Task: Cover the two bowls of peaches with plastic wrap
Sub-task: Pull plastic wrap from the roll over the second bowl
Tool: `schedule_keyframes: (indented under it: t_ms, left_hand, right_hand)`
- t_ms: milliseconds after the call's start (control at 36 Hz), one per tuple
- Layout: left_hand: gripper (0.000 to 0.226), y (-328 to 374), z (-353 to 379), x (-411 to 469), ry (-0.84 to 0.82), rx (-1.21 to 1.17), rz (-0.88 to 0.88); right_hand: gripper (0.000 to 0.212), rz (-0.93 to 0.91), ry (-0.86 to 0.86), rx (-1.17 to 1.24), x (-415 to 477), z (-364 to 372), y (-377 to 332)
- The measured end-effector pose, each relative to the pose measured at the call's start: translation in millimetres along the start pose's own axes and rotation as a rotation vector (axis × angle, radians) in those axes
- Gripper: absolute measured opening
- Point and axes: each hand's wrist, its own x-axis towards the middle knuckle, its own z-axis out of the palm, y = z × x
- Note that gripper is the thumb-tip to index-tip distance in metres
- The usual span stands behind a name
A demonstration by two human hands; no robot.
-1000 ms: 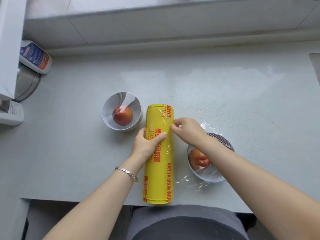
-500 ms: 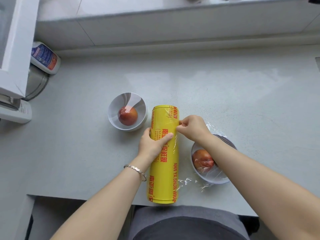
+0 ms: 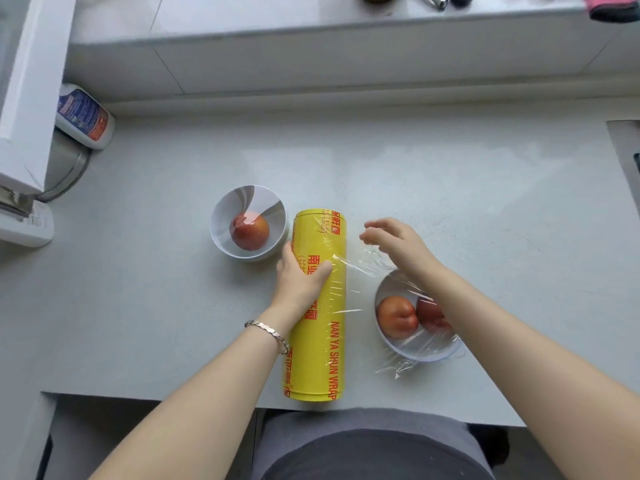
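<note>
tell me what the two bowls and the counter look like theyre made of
Left bowl and right bowl: smooth glossy white, likely glazed ceramic, though hard plastic can't be excluded; the left one's inner wall shows soft reflections. Counter: pale grey, matte, faintly speckled, with a dull sheen near the middle; probably stone or composite.

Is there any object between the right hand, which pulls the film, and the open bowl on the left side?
Yes. The yellow roll of wrap lies lengthwise between the right hand and the uncovered bowl. The left hand rests on the roll. The film stretches rightward, away from that bowl.
</note>
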Motion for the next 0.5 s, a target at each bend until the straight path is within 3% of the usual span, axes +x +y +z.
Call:
schedule_keyframes:
  t_ms: [56,194,361,500]
  left_hand:
    - [0.082,-2,1,0,0.019,-0.017,0.015]
    - [0.079,-2,2,2,0.046,-0.041,0.002]
    - [0.08,-5,2,4,0.052,-0.053,0.012]
    - [0.08,-5,3,4,0.056,-0.032,0.025]
  right_hand:
    - [0.028,-0.026,-0.021,-0.088,-4,3,-5]
    - [0.058,0.026,-0.235,-0.61,-10,24,-11]
    - [0.029,-0.014,-0.197,-0.62,-10,32,-7]
    - [0.026,-0.042,-0.115,-0.556,-13,37,-3]
